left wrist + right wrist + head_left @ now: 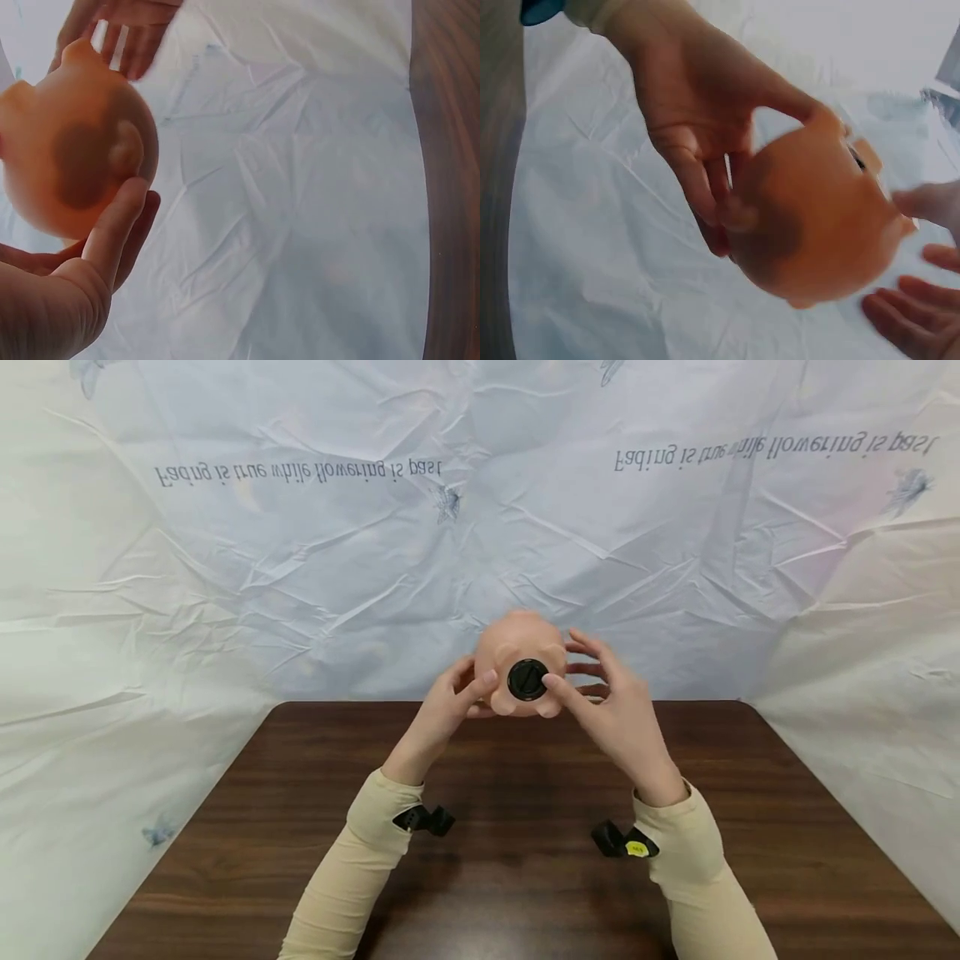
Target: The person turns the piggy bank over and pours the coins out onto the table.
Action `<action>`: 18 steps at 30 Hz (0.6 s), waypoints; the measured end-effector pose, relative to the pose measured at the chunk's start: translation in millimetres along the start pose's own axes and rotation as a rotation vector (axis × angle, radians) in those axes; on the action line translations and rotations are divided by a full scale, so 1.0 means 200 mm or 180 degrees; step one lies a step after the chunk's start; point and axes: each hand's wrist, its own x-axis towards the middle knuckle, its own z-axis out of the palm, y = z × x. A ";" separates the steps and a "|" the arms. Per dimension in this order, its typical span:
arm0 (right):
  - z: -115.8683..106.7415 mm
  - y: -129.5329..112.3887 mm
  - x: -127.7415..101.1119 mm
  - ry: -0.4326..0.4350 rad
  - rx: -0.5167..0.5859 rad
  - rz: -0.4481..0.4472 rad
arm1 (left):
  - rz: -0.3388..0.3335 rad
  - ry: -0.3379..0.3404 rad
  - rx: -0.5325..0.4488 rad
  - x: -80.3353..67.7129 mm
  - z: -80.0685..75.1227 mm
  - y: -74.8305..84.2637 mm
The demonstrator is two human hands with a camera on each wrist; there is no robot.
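We see left hand (pixel 447 700) and right hand (pixel 617 714) gripping the pink round toy (pixel 517 632) above the table (pixel 525 835), black plug (pixel 527 679) facing near. Probably plug work; next calls for steady left hold.

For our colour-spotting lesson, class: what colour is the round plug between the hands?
The plug is black; it shows best in the head view.
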 end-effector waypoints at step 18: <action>0.14 -0.08 -0.08 0.1213 -0.0972 -0.1323 | 0.0117 0.0319 -0.0048 -0.05 0.11 0.01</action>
